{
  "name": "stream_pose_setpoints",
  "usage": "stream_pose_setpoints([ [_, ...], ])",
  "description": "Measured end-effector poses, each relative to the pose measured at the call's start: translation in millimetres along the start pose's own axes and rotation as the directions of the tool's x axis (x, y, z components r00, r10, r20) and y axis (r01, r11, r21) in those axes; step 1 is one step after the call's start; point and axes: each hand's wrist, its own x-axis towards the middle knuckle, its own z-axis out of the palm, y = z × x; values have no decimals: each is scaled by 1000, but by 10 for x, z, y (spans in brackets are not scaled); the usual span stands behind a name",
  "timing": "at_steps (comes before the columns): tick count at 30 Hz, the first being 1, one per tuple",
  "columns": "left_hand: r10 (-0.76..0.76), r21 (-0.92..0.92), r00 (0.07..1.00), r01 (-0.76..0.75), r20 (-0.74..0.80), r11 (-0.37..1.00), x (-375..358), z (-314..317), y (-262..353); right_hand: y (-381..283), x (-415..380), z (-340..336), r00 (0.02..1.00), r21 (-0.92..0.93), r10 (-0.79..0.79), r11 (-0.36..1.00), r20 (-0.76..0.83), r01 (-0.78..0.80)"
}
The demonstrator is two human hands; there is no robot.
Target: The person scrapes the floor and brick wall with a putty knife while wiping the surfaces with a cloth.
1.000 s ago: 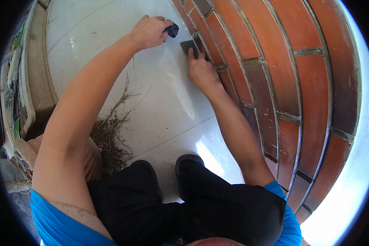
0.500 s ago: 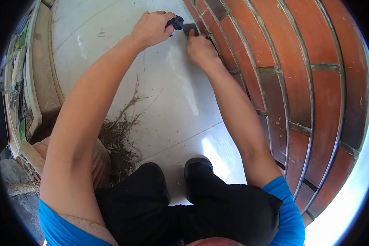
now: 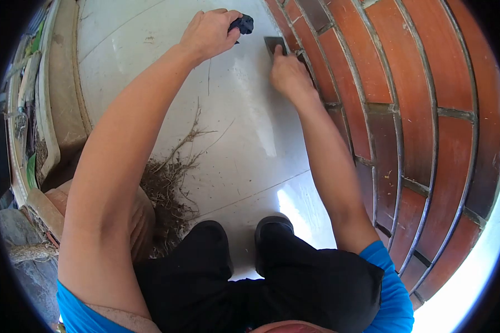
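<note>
My left hand (image 3: 210, 34) is closed around a crumpled black cloth-like bundle (image 3: 243, 24), held over the far part of the pale tiled floor (image 3: 244, 127). My right hand (image 3: 291, 73) grips a flat, dark grey scraper (image 3: 274, 44), with the index finger stretched along its blade. The scraper lies at the foot of the brick wall (image 3: 386, 133), where the wall meets the floor. Its handle is hidden under my palm.
A heap of dry roots and soil (image 3: 169, 191) sits on the floor left of my shoes (image 3: 275, 225). Beside it stands a rounded brownish pot (image 3: 141, 222), partly behind my left arm. Along the left edge runs a planter ledge (image 3: 64, 83) with sticks and leaves.
The scraper and my right hand have shifted slightly away from the black bundle, still along the wall's foot. The whole view has slid a little to the right.
</note>
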Motion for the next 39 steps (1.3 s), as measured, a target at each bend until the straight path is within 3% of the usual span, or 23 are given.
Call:
stream_pose_setpoints([
  [5,36,-19,999,-36,0,999,-64,-27,46,-176,648,-158,1000,37,-25,999,8,25],
  [9,15,-11,1000,-14,20,1000,-126,-73,19,-147,653,-170,999,12,-36,999,14,35],
  [18,32,-10,999,-32,11,999,1,-176,181,494,-816,262,1000,-66,-9,998,21,10],
  [23,124,-48,989,-120,85,992,-10,10,387,653,-1690,263,999,112,-18,993,-46,23],
  [26,348,-23,936,-347,47,938,-83,237,445,702,-2169,381,993,312,-74,945,-96,101],
  [29,572,-90,818,-566,60,819,-288,478,688,743,-2464,455,991,458,-96,880,-96,130],
  [32,641,-192,766,-621,56,760,-484,857,891,764,-2579,536,990,533,-106,834,-97,142],
  [39,431,-166,892,-408,137,898,-203,1100,829,803,-2513,541,996,595,-75,803,45,34],
])
